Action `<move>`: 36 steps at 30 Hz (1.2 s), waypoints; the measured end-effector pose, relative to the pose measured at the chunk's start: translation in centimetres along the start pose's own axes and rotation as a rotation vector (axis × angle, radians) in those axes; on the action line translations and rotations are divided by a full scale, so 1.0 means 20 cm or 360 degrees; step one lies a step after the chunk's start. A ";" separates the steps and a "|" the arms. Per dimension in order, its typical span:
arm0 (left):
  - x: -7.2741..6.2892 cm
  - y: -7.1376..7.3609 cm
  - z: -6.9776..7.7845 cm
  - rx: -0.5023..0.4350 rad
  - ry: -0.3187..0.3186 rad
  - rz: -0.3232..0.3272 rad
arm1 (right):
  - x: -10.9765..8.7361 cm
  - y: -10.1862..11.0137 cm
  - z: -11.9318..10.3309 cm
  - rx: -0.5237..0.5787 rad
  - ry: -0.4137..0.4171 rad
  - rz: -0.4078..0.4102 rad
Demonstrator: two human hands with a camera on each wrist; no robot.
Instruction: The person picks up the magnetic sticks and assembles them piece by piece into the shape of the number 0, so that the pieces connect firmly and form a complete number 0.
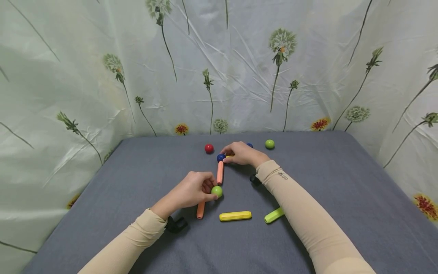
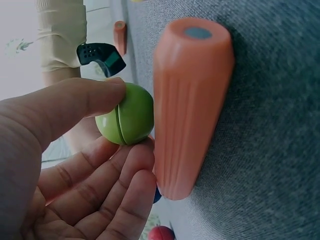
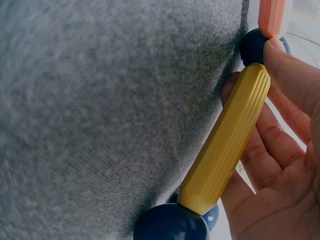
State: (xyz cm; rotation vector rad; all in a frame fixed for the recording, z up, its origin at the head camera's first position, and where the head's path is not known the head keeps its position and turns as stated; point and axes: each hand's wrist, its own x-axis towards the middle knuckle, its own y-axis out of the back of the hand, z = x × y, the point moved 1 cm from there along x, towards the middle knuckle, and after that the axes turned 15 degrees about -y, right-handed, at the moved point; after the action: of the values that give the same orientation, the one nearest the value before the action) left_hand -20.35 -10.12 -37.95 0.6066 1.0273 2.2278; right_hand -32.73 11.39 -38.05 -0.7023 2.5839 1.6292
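"How do the hands stand?"

"Both grasping. The left hand [image 1: 196, 188] pinches a green ball [image 1: 216, 191] just beside the pink rod's [image 1: 220, 173] near end. The right hand [image 1: 241, 153] pinches a blue ball [image 1: 220, 157] that sits between that rod and a yellow rod [image 3: 225, 145]."

"Which step is it?"

"Joining, I'd judge, with the right hand steadying the joint. The next move probably calls for bringing the green ball square against the pink rod's near end. Whether they touch already, I can't tell."

"Count the balls."

"One red ball [image 1: 209, 148]; two green, with another green ball [image 1: 270, 144] beyond the right hand; at least two blue, with a second blue ball [image 3: 170, 226] at the yellow rod's other end. More blue shows beside it, maybe a third."

"Rods?"

"Five from the head: two yellow, counting the front yellow rod [image 1: 235, 216] on the surface [image 1: 154, 163]; one pink; one orange rod [image 1: 200, 211]; one green rod [image 1: 273, 216], partly behind the right sleeve [image 1: 301, 213]. The left wrist view shows a small rod [image 2: 120, 39] past the right arm, apparently a sixth."
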 end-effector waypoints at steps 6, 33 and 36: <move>0.01 -0.01 -0.01 0.0008 -0.0042 -0.0010 | 0.00 0.00 0.01 0.0004 -0.0006 -0.0003; 0.05 -0.01 -0.02 0.0151 -0.0090 -0.0015 | 0.00 0.00 0.01 -0.0001 0.0040 0.0012; 0.06 -0.01 -0.01 0.0149 -0.0058 -0.0019 | 0.00 0.00 0.01 -0.0003 0.0043 0.0012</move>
State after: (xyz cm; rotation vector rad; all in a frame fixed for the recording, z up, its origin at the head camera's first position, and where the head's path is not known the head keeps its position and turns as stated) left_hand -21.25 -9.30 -38.17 0.6775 1.1183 2.1598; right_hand -32.75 11.57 -38.18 -0.7206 2.6074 1.6359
